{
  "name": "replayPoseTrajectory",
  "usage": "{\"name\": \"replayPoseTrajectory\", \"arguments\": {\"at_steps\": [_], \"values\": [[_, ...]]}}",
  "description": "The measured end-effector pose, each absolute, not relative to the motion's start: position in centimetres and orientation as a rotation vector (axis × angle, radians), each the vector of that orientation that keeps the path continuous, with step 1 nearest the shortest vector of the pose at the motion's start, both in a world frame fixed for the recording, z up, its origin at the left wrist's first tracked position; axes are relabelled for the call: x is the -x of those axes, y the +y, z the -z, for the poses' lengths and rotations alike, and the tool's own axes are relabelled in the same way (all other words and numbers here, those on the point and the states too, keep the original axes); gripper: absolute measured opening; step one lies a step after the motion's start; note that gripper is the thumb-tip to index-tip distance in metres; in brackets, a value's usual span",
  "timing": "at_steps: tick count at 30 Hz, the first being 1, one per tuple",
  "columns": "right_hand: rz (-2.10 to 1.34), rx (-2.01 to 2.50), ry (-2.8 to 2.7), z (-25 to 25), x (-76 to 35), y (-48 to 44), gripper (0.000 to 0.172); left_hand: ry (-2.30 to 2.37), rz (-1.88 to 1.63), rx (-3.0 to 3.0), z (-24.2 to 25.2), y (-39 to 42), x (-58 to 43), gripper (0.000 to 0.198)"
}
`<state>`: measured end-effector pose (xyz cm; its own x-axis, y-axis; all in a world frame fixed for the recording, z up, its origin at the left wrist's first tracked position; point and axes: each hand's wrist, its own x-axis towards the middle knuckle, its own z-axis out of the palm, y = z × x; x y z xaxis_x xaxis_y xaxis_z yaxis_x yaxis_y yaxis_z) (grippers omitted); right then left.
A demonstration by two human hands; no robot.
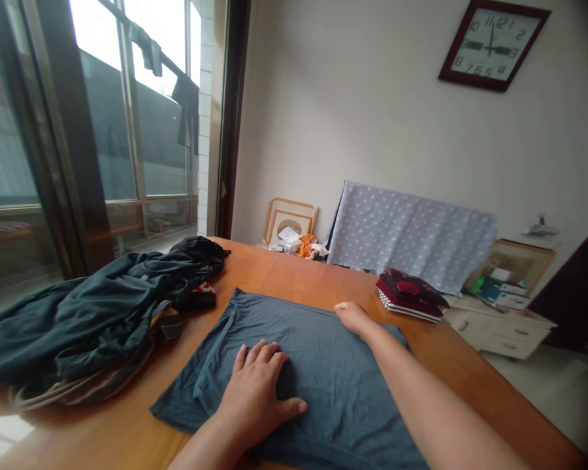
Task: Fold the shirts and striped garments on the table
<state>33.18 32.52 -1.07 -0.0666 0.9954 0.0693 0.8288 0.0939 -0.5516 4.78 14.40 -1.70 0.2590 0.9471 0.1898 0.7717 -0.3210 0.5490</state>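
Note:
A folded blue-grey knit garment lies flat on the wooden table, with a seam or folded band running along its left side. My left hand presses palm down on its near part, fingers spread. My right hand rests at the garment's far edge with its fingers curled. Whether those fingers pinch the cloth is hidden. To the left, a heap of dark clothing touches or nearly touches the garment's left corner.
A stack of dark red cloth on spiral notebooks sits at the table's far right. Behind the table lean a polka-dot cloth and picture frames. A white drawer unit stands to the right, and a window lies left.

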Motion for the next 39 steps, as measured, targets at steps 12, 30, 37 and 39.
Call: {"name": "replayPoseTrajectory", "arguments": {"at_steps": [12, 30, 37, 39], "values": [[-0.46, 1.794, -2.055, 2.4, -32.6, 35.6, 0.031, 1.589, -0.658, -2.193, 1.7, 14.7, -4.8, 0.076], [-0.265, 1.796, -2.193, 3.1, -30.4, 34.6, 0.045, 1.571, -0.705, -2.168, 1.8, 14.6, -4.8, 0.077], [-0.269, 1.792, -2.184, 3.6, -31.5, 34.6, 0.042, 1.571, -0.694, -2.183, 1.7, 14.6, -4.8, 0.078], [-0.24, 1.842, -2.122, 3.6, -32.9, 34.7, 0.042, 1.581, -0.678, -2.191, 1.6, 14.6, -4.9, 0.078]]}}
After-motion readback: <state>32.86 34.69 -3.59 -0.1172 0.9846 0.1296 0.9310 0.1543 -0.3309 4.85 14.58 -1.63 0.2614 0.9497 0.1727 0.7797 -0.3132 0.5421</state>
